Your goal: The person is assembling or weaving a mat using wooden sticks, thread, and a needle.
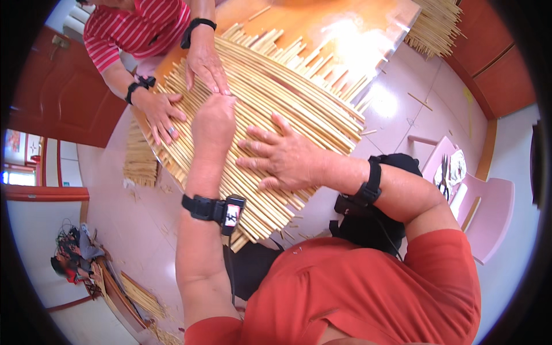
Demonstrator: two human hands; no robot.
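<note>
A glossy, pale pinkish tiled floor (425,80) spreads around the orange-brown wooden surface (299,17), whose polished top throws back a strong white glare (356,43); a softer bright patch (382,100) gleams on the tiles just beside it. At the left stands a reddish-brown panelled wooden door (72,86) with a metal handle (58,41), and past its edge a small bright opening (14,177). A white wall (34,230) lies below. At the right, reddish-brown wooden panels (483,52) meet another white wall (509,149), near a pale pink chair with a curved back (497,215).
</note>
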